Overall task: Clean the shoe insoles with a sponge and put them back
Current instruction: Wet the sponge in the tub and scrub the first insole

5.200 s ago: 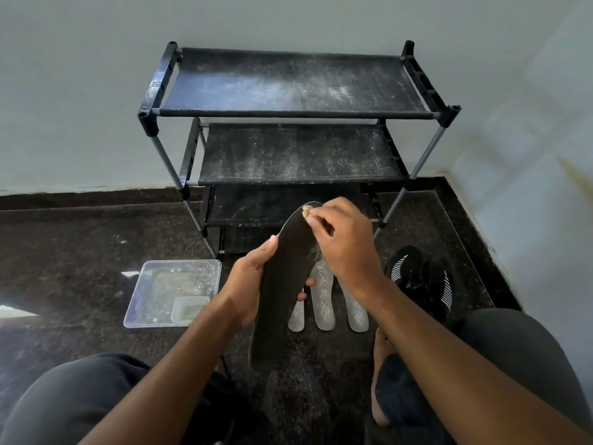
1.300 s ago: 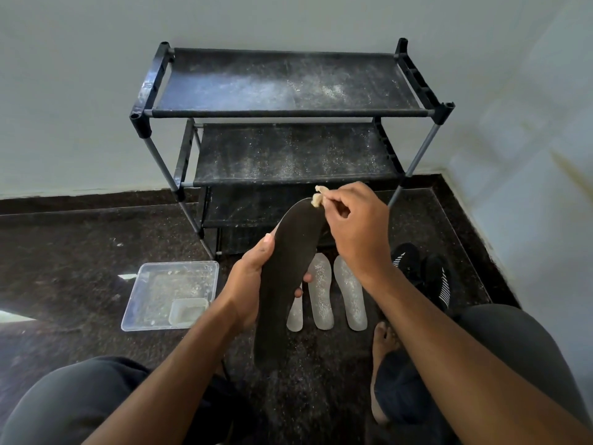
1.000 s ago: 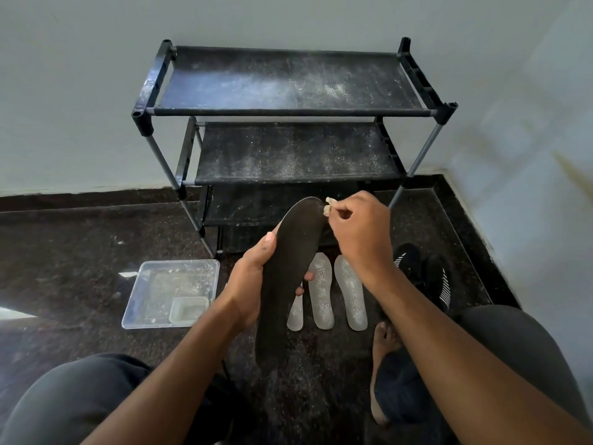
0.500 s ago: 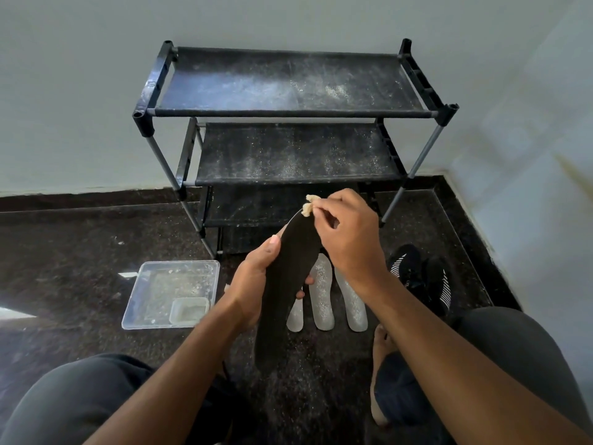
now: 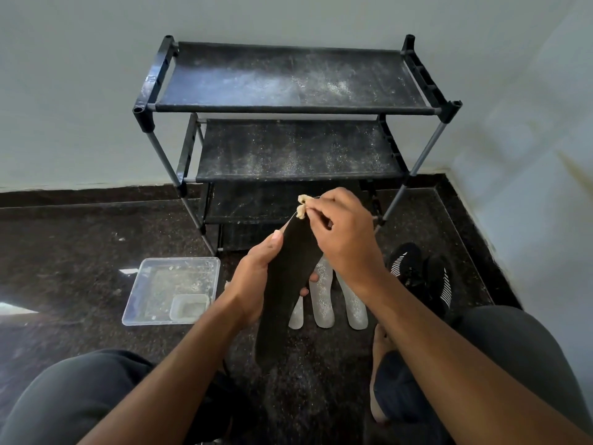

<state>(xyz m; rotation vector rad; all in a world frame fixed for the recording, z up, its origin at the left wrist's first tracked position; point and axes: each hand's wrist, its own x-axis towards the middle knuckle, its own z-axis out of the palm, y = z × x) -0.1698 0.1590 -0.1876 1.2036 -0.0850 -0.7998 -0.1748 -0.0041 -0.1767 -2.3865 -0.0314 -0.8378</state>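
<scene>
Long flat black insole [image 5: 285, 284], centre of frame, held off the floor, running from lower centre up toward the rack. Small tan scrap of sponge [image 5: 301, 207] sits at its top tip.

Your left hand [image 5: 256, 281] is wrapped round the insole's middle, thumb along the left edge, fingertips showing past the right edge. Your right hand [image 5: 340, 239] has its fingers pinched closed on the sponge.

To do this step well, by my reading:
- Brace the insole from behind where you rub; it looks thin and likely to flex at the unsupported tip.
- Work in short strokes from tip down toward the heel, shifting the left grip so no band is missed.
- The sponge scrap is small; keep the pinch firm.

Lower centre, behind the insole: three pale translucent insoles [image 5: 324, 297] lie on the dark speckled floor [image 5: 80, 245]. Left: clear plastic tray [image 5: 150, 281]. Right: pair of black shoes with white stripes [image 5: 420, 274]. Above: dusty black three-tier shoe rack [image 5: 295, 81].
</scene>
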